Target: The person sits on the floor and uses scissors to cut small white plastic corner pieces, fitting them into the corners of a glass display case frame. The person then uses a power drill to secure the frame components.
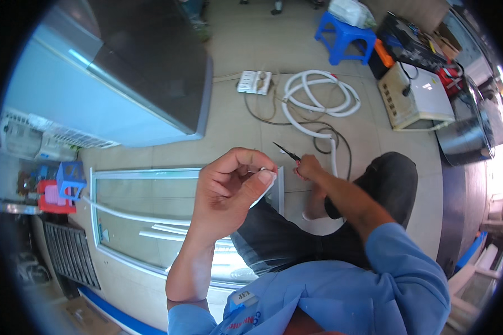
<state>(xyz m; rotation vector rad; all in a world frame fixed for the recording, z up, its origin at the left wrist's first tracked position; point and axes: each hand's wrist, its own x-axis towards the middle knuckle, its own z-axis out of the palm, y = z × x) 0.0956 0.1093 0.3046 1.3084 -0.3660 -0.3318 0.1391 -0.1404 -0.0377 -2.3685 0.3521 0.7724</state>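
My left hand (229,192) is raised in the middle, thumb and forefinger pinched together on a small white strip (261,195). Most of that strip is hidden by the fingers. To its right, my right hand (310,168) is closed round the red handles of a pair of scissors (286,151); the dark blades point up and left, apart from the strip. Beneath my left hand a framed glass panel (145,174) lies on the floor. Across it run a long white strip (134,215) and several shorter white strips (165,234).
Beyond my right hand lies a coiled white hose (296,103) with a dark cable (349,148) beside it. A white power strip (254,82) is on the floor. Far right stand a blue stool (345,38) and a white box-shaped appliance (416,97). A large cabinet (145,72) fills the far left.
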